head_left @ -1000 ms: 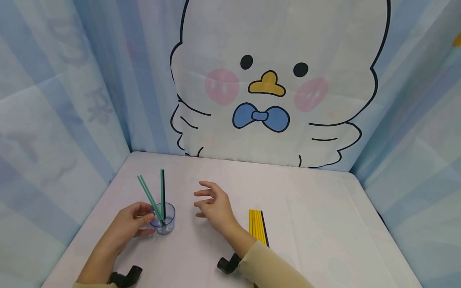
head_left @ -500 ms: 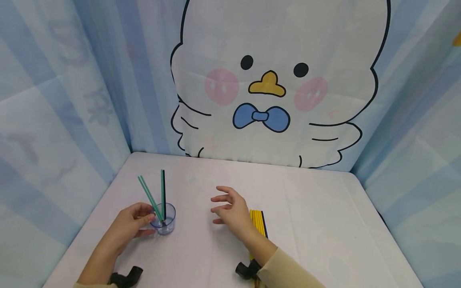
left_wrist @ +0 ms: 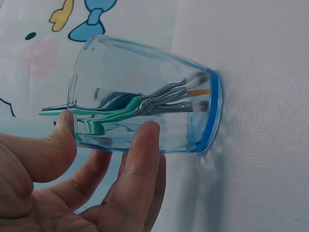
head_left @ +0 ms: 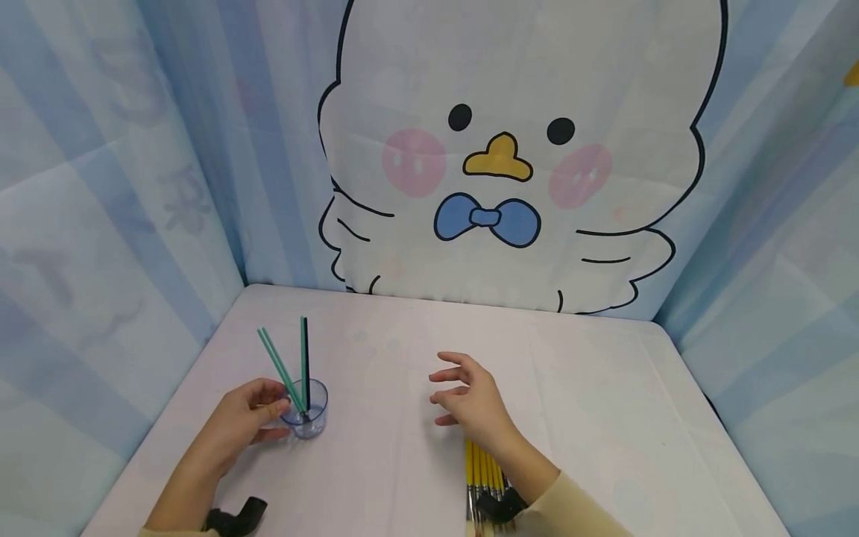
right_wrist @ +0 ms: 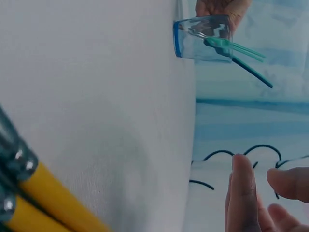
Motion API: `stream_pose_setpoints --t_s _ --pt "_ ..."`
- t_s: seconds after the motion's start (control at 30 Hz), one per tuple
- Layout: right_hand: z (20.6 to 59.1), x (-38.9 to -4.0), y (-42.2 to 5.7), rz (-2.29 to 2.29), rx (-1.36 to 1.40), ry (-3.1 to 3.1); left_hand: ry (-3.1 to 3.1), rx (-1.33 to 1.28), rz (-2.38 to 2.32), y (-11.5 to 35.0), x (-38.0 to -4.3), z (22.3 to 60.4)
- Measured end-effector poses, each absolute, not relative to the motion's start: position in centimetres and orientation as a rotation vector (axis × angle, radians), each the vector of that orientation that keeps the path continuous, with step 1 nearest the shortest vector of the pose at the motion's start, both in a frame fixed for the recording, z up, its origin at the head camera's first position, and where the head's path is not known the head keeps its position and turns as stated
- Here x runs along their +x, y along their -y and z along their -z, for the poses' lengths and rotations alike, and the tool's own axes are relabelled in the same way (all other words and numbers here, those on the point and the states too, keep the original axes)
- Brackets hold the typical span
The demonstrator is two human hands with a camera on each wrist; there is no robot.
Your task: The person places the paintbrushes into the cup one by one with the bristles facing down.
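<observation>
A clear cup (head_left: 315,425) with a blue base stands upright on the table at the left. Several paintbrushes (head_left: 279,365) with green and dark handles lean in it, bristles down, as the left wrist view shows. My left hand (head_left: 244,418) holds the cup from its left side, thumb and fingertips against the wall. Several yellow-handled paintbrushes (head_left: 478,466) lie side by side on the table, bristles toward me. Over their handle ends hovers my right hand (head_left: 478,403), fingers spread and holding nothing. My right wrist and its black mount hide part of these brushes.
A pale cloth covers the table (head_left: 376,462). Striped blue curtains (head_left: 101,224) hang on both sides, and a printed cartoon backdrop (head_left: 496,246) rises behind the far edge. A black wrist mount (head_left: 238,516) sits under my left forearm.
My right hand has moved right, away from the cup, to above the yellow brushes, exposing their metal ferrules. The left hand and cup stay in place.
</observation>
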State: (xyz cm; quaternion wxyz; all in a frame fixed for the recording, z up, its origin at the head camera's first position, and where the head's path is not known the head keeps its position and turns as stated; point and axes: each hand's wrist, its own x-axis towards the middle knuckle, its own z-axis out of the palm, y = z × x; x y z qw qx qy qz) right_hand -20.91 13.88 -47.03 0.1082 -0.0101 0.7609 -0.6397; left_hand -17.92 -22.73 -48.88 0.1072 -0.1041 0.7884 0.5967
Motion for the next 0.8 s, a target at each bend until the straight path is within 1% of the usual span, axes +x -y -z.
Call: stream_pose_setpoints --t_s 0.27,0.8 --pt "47.1 -20.4 -16.8 1.831 0.079 -2.332 -2.318 -0.317 -1.757 22.7 -17.9 48.9" --pt "48.3 -19.2 -21.3 1.528 0.264 -2.530 -2.311 -0.316 -1.764 22.7 -18.0 49.0"
